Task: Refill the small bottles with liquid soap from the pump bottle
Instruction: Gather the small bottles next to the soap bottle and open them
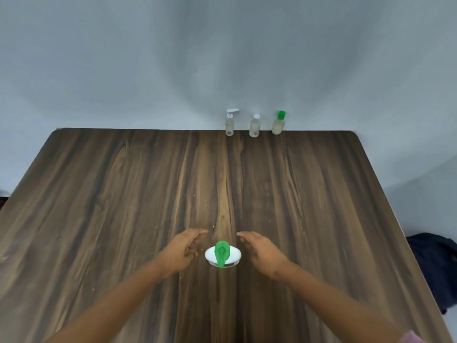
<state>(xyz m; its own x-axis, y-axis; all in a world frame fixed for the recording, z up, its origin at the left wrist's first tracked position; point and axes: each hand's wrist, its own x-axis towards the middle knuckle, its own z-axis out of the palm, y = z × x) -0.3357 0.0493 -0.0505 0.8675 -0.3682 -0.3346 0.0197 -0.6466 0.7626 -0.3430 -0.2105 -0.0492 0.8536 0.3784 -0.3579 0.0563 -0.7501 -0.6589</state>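
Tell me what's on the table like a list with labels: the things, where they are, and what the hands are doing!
Table: brown wooden table
Big bottle: white pump bottle with green pump, near edge, between the hands
Small bottles: three in a row at the far edge: white-pump bottle, clear-capped bottle, green-capped bottle
Left hand: relaxed, beside the pump bottle, holding nothing
Right hand: open, on its other side, holding nothing
Off the table: dark cloth at right

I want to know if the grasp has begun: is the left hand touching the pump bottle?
Apart. The head view shows a strip of wooden table between the left hand and the pump bottle.
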